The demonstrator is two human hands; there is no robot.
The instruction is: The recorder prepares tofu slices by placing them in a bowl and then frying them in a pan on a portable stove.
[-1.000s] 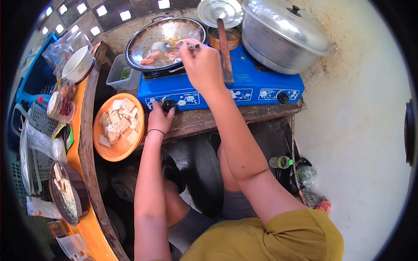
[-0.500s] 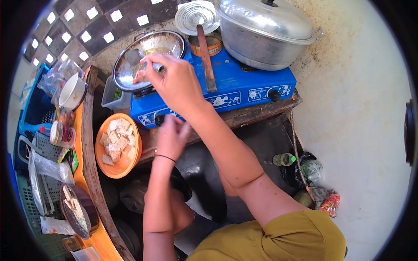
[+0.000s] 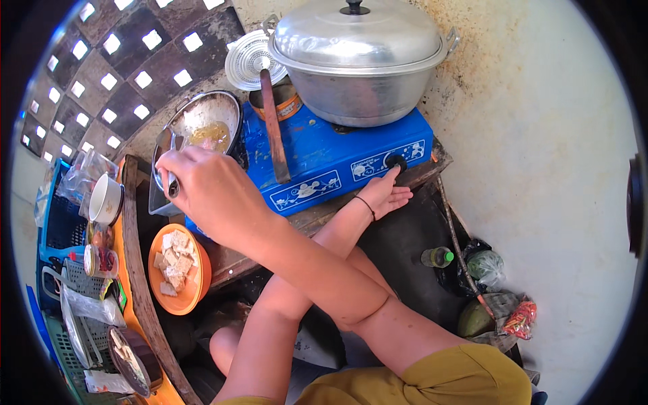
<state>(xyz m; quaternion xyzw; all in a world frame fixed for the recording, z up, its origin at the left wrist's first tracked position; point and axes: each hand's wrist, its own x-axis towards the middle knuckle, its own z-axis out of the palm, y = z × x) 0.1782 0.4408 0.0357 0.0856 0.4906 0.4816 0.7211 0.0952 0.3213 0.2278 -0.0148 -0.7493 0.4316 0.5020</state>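
Observation:
My arms cross, the right over the left. My right hand (image 3: 199, 185) is closed around the dark handle of a metal spatula (image 3: 166, 139), whose head is at the near-left rim of the wok (image 3: 233, 115). Oil and something pale and reddish lie in the wok; my hand hides part of it. My left hand (image 3: 383, 194), with a dark band at its wrist, reaches under to the right. Its thumb side is at the black stove knob (image 3: 396, 161), apparently gripping it; the other fingers stretch out. The knob belongs to the blue two-burner stove (image 3: 324, 155).
A lidded aluminium pot (image 3: 368, 88) covers the right burner. A wooden-handled strainer (image 3: 273, 128) rests over an orange tin (image 3: 287, 104). An orange bowl (image 3: 202, 283) of pale cut pieces stands left. Baskets and a white bowl (image 3: 106, 199) line the left shelf; a green-capped bottle (image 3: 437, 257) is low right.
My left hand has gone from the left stove knob to the right one, passing under my right arm. My right hand has drawn the spatula back left, toward the wok's near rim. The view has shifted.

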